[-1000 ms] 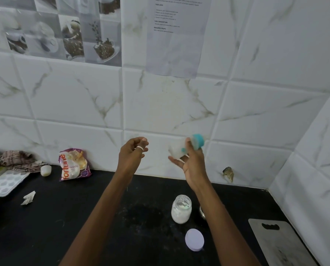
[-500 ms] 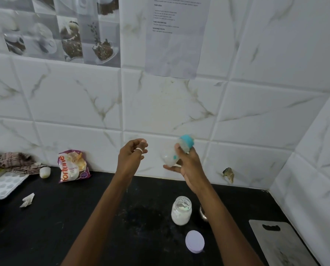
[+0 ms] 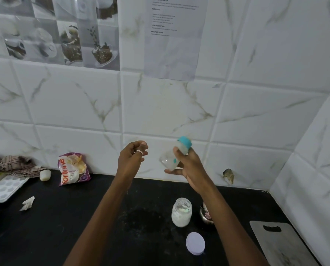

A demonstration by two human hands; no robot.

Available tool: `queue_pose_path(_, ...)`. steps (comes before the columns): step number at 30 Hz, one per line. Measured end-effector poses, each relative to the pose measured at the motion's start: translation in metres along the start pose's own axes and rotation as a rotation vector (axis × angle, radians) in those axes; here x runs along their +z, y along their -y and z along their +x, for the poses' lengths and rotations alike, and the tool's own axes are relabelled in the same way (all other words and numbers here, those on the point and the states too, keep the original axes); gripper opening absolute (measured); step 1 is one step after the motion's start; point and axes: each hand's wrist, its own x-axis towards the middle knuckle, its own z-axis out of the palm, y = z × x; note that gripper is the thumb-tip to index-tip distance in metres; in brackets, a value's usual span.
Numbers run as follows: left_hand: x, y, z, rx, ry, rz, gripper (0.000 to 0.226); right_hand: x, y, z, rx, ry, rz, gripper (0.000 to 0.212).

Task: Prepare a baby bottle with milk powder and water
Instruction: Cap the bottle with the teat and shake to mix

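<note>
My right hand [image 3: 187, 166] grips a clear baby bottle [image 3: 172, 157] with a teal cap, tilted with the cap up and to the right, raised above the black counter in front of the tiled wall. The bottle looks blurred. My left hand [image 3: 131, 157] hovers beside it with loosely curled fingers and a ring, holding nothing. Below on the counter stands an open glass jar [image 3: 181, 212] of white milk powder, with its pale lilac lid [image 3: 195, 243] lying flat in front of it.
A small steel vessel [image 3: 205, 215] sits right of the jar, half hidden by my right arm. A grey cutting board [image 3: 283, 246] lies at the right. A "fortune" packet [image 3: 72, 169], a white ice tray [image 3: 4, 187], a checked cloth [image 3: 16, 166] and a paper scrap [image 3: 28, 203] are at the left.
My right hand has swung the bottle back and forth, left then slightly right again, with its tilt changing. The left hand has stayed almost still.
</note>
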Motion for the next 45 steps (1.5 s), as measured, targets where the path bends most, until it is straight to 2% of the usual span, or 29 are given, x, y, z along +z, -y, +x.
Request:
queue_pose_path(3,0.002,0.0,-0.001,0.001,0.01,0.003,0.008,-0.002,0.0,0.003,-0.051,-0.152,0.26,0.063)
queue_pose_path(5,0.001,-0.001,-0.002,0.003,0.01,0.009,0.008,0.001,-0.002,0.0,-0.026,-0.114,0.163,0.065)
queue_pose_path(7,0.001,-0.002,-0.001,0.009,0.008,0.01,0.009,-0.001,-0.004,-0.005,0.031,0.037,-0.089,0.065)
queue_pose_path(9,0.001,-0.002,-0.001,0.007,0.009,0.005,0.008,-0.003,-0.002,-0.004,0.009,0.024,-0.032,0.063)
queue_pose_path(11,0.0,-0.002,-0.002,0.005,0.011,0.002,0.007,-0.004,-0.001,-0.001,-0.038,-0.129,0.204,0.061)
queue_pose_path(12,-0.001,-0.002,-0.002,0.005,0.008,0.004,0.007,-0.003,-0.001,0.001,-0.049,-0.158,0.213,0.06)
queue_pose_path(15,-0.003,-0.002,-0.002,0.001,-0.002,-0.003,0.008,-0.001,-0.005,-0.005,0.016,0.005,-0.053,0.063)
queue_pose_path(16,-0.003,-0.003,-0.002,0.0,-0.004,-0.004,0.008,-0.002,-0.003,-0.006,0.027,0.03,-0.076,0.063)
queue_pose_path(20,-0.003,-0.003,-0.003,-0.001,0.009,-0.012,0.008,-0.002,-0.001,0.0,-0.045,-0.168,0.239,0.057)
queue_pose_path(21,-0.003,-0.004,-0.003,0.001,0.009,-0.008,0.008,-0.001,-0.002,0.001,-0.037,-0.157,0.217,0.06)
queue_pose_path(24,-0.003,-0.005,-0.002,0.006,0.009,-0.002,0.009,0.003,-0.001,-0.005,0.01,0.008,-0.05,0.065)
queue_pose_path(25,-0.002,-0.005,-0.002,0.005,0.012,-0.001,0.01,0.001,0.001,-0.004,-0.002,0.0,-0.023,0.062)
queue_pose_path(28,-0.002,-0.005,-0.003,0.008,0.02,0.0,0.009,0.0,0.004,0.0,-0.071,-0.172,0.261,0.055)
queue_pose_path(29,-0.002,-0.005,-0.004,0.007,0.019,0.003,0.008,0.0,0.003,0.0,-0.068,-0.166,0.233,0.058)
queue_pose_path(32,-0.002,-0.005,-0.003,0.008,0.012,0.002,0.008,0.001,-0.004,-0.006,0.013,0.015,-0.059,0.066)
queue_pose_path(33,-0.001,-0.005,-0.003,0.007,0.013,-0.002,0.008,0.002,-0.004,-0.006,0.01,0.017,-0.052,0.066)
queue_pose_path(36,0.0,-0.004,-0.003,0.008,0.026,0.003,0.008,0.004,-0.004,-0.003,-0.051,-0.149,0.205,0.071)
queue_pose_path(37,0.0,-0.004,-0.003,0.007,0.026,0.006,0.008,0.006,-0.005,-0.002,-0.055,-0.153,0.177,0.071)
queue_pose_path(40,-0.001,-0.004,-0.002,0.007,0.012,0.006,0.009,0.009,-0.006,-0.008,-0.016,0.015,-0.121,0.065)
queue_pose_path(42,-0.002,-0.004,-0.002,0.005,0.012,-0.003,0.009,0.009,0.0,-0.007,-0.026,0.002,-0.037,0.064)
queue_pose_path(44,-0.003,-0.004,-0.003,0.005,0.016,-0.006,0.009,0.01,0.004,-0.003,-0.076,-0.152,0.216,0.063)
queue_pose_path(45,-0.004,-0.003,-0.003,0.006,0.013,-0.005,0.008,0.011,0.004,0.0,-0.092,-0.191,0.233,0.062)
